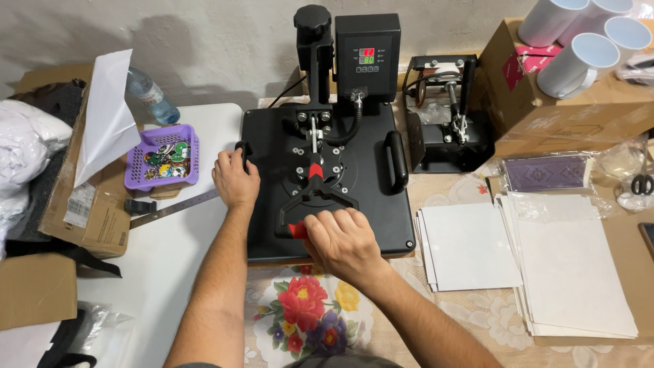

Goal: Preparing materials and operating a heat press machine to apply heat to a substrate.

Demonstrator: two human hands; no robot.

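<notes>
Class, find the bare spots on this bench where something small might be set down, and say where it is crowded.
Free: white tabletop between the metal ruler and left forearm; floral cloth below the white sheet stack. Crowded: right side, under paper piles and cardboard box.

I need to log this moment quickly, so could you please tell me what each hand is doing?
Left hand: closed on the black side handle of the black heat press.
Right hand: closed on its red-gripped lever.
</notes>
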